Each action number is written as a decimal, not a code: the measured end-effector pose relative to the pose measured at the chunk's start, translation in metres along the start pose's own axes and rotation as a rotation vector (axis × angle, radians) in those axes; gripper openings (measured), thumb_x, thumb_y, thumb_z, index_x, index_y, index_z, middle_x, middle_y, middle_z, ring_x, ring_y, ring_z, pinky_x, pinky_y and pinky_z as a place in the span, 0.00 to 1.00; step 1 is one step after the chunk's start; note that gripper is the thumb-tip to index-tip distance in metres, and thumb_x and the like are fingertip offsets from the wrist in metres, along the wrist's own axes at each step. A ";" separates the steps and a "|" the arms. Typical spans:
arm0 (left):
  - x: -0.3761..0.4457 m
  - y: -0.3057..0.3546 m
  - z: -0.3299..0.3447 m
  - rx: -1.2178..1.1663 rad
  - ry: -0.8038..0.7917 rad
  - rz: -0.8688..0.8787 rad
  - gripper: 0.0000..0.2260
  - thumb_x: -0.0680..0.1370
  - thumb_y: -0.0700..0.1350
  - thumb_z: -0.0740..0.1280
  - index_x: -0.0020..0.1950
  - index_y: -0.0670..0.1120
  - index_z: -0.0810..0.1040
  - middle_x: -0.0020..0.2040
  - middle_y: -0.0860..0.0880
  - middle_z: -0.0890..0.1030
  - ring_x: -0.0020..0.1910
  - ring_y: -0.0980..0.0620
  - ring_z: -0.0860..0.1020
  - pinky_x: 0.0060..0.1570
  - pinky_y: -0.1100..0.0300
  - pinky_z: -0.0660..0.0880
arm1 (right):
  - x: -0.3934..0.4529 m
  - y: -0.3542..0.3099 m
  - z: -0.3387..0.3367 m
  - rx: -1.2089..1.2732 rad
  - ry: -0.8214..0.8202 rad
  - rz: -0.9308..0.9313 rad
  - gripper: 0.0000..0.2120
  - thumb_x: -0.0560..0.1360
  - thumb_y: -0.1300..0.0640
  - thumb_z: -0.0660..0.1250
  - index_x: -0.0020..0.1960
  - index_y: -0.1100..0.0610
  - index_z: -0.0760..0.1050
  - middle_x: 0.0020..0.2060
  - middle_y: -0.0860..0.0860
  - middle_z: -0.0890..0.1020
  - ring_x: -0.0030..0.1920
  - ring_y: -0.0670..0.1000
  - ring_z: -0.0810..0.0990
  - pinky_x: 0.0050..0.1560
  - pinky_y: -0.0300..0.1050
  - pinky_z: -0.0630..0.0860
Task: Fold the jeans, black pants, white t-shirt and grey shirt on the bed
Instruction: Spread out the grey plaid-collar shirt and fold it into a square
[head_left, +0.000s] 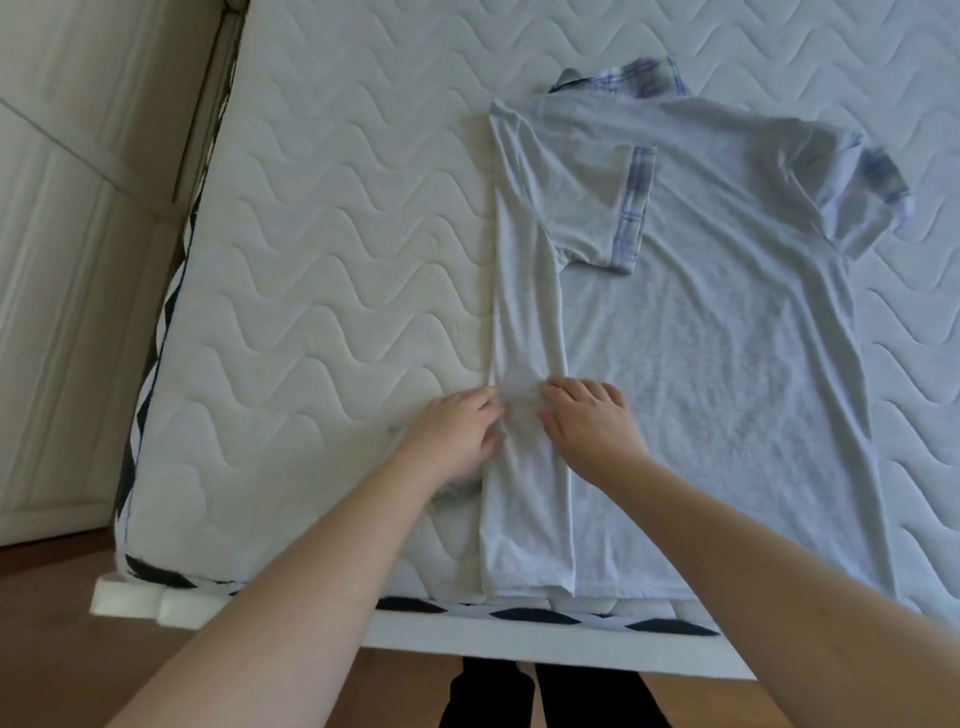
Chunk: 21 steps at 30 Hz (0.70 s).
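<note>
The grey shirt lies flat on the bed, back side up, collar at the far end and hem at the near edge of the mattress. Its collar and sleeve cuffs carry a blue-and-white plaid trim. The left side of the shirt is folded inward as a long narrow panel that runs from the shoulder down to the hem; the left sleeve lies across the back with its plaid cuff pointing toward the centre. The right sleeve lies spread outward on the mattress, unfolded.

The left hand rests at the outer edge of the folded panel, about two thirds of the way down, with fingers extended and touching the fabric. The right hand lies palm down on the inner edge of the same panel, fingers lightly bent and pressing the cloth flat. Neither hand grasps the fabric. The two hands sit just beside each other, with the panel between them.

The mattress is white with a wavy quilted pattern and a black-and-white border. A white frame runs beneath the near edge. A wooden floor and a white panelled wardrobe appear at left.
</note>
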<state>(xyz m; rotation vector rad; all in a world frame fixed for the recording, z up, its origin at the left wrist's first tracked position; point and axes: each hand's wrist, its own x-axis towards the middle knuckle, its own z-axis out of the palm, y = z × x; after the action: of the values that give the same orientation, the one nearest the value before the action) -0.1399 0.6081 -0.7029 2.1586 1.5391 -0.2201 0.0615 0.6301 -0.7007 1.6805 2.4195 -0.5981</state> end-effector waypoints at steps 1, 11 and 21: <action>0.012 -0.002 -0.009 -0.012 -0.010 0.014 0.18 0.81 0.52 0.58 0.68 0.48 0.74 0.71 0.48 0.71 0.69 0.47 0.70 0.64 0.54 0.68 | 0.010 -0.002 -0.005 0.014 0.059 0.023 0.18 0.82 0.46 0.53 0.64 0.52 0.75 0.63 0.50 0.77 0.63 0.54 0.73 0.65 0.48 0.61; 0.088 -0.020 -0.091 -0.515 0.032 -0.373 0.09 0.79 0.46 0.65 0.57 0.47 0.81 0.51 0.46 0.83 0.51 0.46 0.80 0.49 0.59 0.73 | 0.085 0.041 -0.085 0.458 -0.124 0.226 0.18 0.81 0.47 0.59 0.67 0.52 0.73 0.62 0.50 0.76 0.59 0.52 0.76 0.52 0.43 0.70; 0.248 -0.118 -0.144 -0.579 0.213 -0.504 0.17 0.82 0.40 0.57 0.71 0.43 0.68 0.63 0.39 0.77 0.60 0.41 0.77 0.59 0.53 0.73 | 0.186 0.090 -0.089 0.675 0.065 0.711 0.35 0.73 0.40 0.66 0.74 0.55 0.60 0.67 0.56 0.69 0.62 0.60 0.74 0.59 0.57 0.75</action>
<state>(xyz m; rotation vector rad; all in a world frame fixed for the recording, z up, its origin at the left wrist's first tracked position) -0.1808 0.9158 -0.7084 1.3628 1.9520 0.2765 0.0856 0.8539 -0.7027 2.6278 1.5071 -1.3060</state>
